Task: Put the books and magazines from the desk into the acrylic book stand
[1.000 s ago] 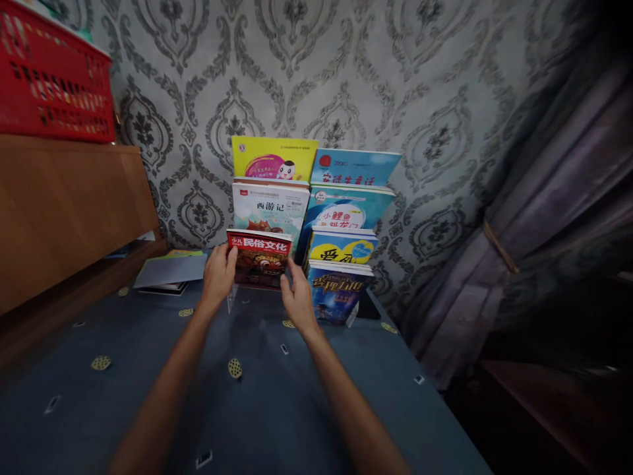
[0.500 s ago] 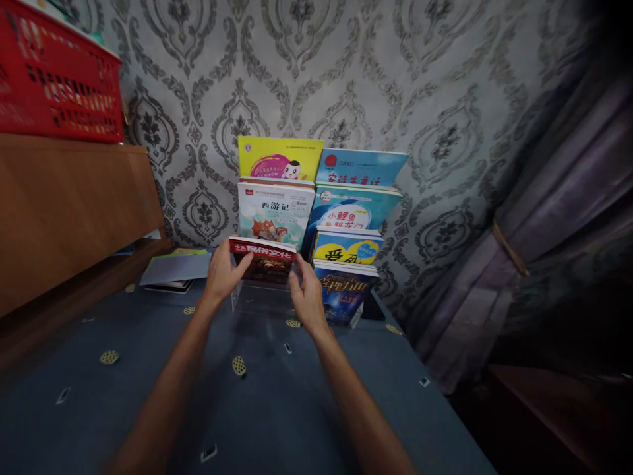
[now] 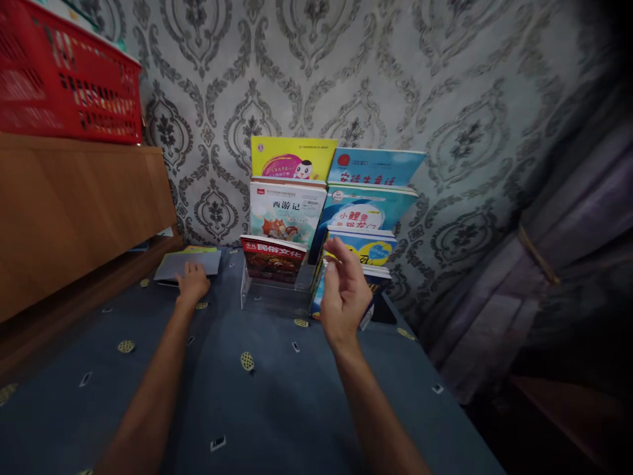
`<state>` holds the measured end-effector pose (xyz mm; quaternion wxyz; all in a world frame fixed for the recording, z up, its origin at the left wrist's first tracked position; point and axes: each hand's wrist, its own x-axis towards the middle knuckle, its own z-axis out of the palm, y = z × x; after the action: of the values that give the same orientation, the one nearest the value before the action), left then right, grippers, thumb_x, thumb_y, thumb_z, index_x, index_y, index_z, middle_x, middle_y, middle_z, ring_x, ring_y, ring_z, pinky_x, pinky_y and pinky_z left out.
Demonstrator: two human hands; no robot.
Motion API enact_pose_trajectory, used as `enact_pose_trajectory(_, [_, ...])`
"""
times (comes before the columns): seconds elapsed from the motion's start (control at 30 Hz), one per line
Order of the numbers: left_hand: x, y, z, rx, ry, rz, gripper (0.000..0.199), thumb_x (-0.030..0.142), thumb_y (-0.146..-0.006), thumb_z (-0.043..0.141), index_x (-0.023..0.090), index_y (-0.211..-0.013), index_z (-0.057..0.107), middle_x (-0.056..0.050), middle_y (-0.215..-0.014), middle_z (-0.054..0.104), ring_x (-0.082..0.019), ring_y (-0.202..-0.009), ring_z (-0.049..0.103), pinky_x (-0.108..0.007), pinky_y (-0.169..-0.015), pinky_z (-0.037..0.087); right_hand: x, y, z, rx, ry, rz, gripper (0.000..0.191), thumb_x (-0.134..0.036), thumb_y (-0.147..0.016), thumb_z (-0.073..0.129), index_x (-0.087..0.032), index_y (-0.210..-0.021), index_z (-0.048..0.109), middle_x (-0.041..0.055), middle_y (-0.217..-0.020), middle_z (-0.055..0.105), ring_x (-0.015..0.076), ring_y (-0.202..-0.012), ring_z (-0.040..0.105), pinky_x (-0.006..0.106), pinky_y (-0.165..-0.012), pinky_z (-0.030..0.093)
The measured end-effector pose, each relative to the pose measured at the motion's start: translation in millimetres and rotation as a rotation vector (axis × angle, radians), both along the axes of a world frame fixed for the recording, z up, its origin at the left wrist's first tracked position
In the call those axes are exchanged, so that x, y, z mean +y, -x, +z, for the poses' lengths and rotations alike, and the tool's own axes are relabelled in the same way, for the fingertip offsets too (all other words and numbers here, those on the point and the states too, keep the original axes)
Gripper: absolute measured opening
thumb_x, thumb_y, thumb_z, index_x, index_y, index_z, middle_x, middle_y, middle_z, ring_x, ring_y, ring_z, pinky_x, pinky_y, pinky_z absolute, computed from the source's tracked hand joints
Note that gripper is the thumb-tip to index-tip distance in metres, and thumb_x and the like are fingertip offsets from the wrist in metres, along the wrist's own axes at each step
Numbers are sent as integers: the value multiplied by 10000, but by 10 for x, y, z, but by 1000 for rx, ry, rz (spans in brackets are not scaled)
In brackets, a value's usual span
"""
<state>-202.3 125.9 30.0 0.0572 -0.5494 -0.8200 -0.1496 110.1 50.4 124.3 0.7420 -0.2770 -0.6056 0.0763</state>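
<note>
Left hand (image 3: 194, 284): fingers slightly spread, over and apparently touching grey-topped stack (image 3: 171, 265).
Right hand (image 3: 345, 300): fingers loosely curled, thumb apart, before blue-and-yellow book (image 3: 384, 249).
Red-covered book (image 3: 273, 261): in clear stand (image 3: 244, 290), left of right fingers.

Bare left hand (image 3: 192, 284) and right hand (image 3: 345, 300), slender bare forearms (image 3: 161, 376)

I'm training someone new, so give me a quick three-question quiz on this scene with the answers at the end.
1. Which hand is at the flat stack beside the upright books?
2. True or false: the red basket sits on the floor.
3. The book at the back of the left column is: A) yellow, B) black, C) red.

Key: 1. The left hand. 2. False; it sits on the wooden cabinet. 3. A.
</note>
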Motion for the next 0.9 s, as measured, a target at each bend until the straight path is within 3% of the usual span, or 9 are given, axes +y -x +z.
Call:
enact_pose_trajectory(0.17, [77, 78, -192, 119, 29, 7, 535, 179, -905, 366, 114, -1430, 443, -249, -1519, 411, -381, -1467, 268, -731, -1092, 226, -143, -10, 94, -8, -38, -3, 353, -196, -960, 486, -281, -1265, 641, 57, -1193, 685, 207, -1116, 638, 455, -959, 533])
enact_pose_trajectory(0.4, [68, 196, -165, 203, 48, -64, 531, 69, -903, 258, 122, -1361, 521, -251, -1329, 579, -364, -1265, 512, -739, -1039, 279, -206, -45, 161, -11, -70, -2, 270, -194, -955, 511, -259, -1142, 694, 42, -1114, 718, 203, -1059, 663, 430, -897, 566])
enact_pose_trajectory(0.67, [-258, 184, -177, 293, 86, -120, 546, 62, -923, 273, 100, -1441, 442, -295, -1421, 483, -406, -1344, 442, -696, -1039, 311, -323, -40, 237, -33, -72, 92, 277, -151, -971, 484, -278, -1089, 700, 11, -1021, 735, 173, -912, 691, 340, -712, 587])
enact_pose_trajectory(0.8, [-504, 111, -216, 352, 164, -149, 518, 69, -929, 329, 86, -1433, 445, -300, -1369, 518, -384, -1271, 522, -635, -1064, 316, -349, -33, 250, -68, -90, 103, 280, -142, -971, 479, -275, -1082, 700, 9, -956, 731, 162, -832, 688, 308, -631, 569])
enact_pose_trajectory(0.9, [-691, 51, -248, 355, 228, -165, 500, 52, -933, 290, 77, -1391, 489, -276, -1287, 586, -351, -1159, 606, -556, -1011, 404, -363, -14, 241, -69, -84, 129, 268, -155, -969, 486, -260, -1078, 706, 21, -942, 729, 157, -783, 684, 301, -602, 561])
